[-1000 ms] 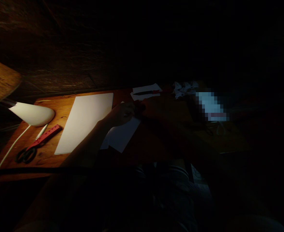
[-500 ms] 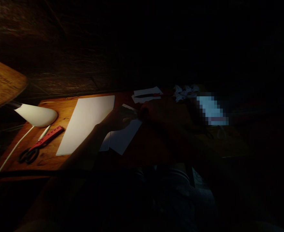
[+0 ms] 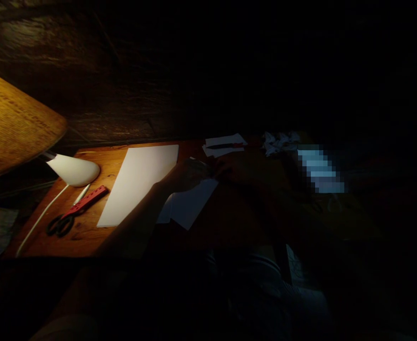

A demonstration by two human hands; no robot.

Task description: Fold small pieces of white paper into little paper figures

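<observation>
A white sheet of paper lies slanted on the wooden table under my hands. My left hand is over its far part, fingers closed on the paper's far edge. Close beside it, at the sheet's right corner, my right hand has curled fingers. Deep shadow hides whether anything is between them. To the left, under my left forearm, lies a larger white stack of paper. Beyond my hands are small paper pieces with a dark, red-ended tool across them.
A lamp with a yellow-brown shade and white base stands at left. Near it lie red-and-black scissors and a white pen-like stick. Crumpled papers and a bright, blurred-out rectangle are at right.
The whole view has shifted, so the table sits slightly further right and lower. My right hand's fingers have shifted a little at the sheet's corner; my left hand stays on the paper.
</observation>
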